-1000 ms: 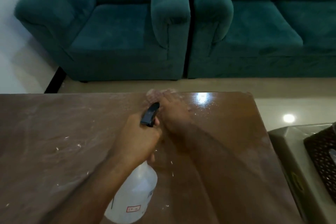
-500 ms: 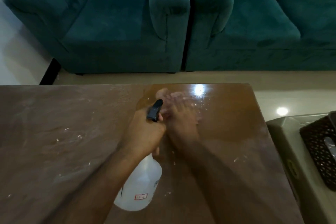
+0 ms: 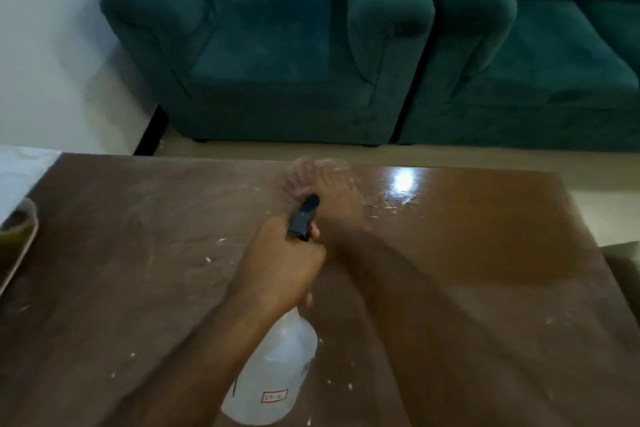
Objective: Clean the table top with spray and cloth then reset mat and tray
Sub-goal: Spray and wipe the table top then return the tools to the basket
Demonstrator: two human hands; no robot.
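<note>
While left hand still grips spray bottle, right hand, blurred, spread flat on cloth, shifted leftward along table

Home living room, teal armchair, sofa

On the brown wooden table, near its far edge: right hand. Just before it, left hand around the neck of a clear plastic spray bottle. Beyond the table, teal velvet armchair just left of teal velvet sofa.
</note>
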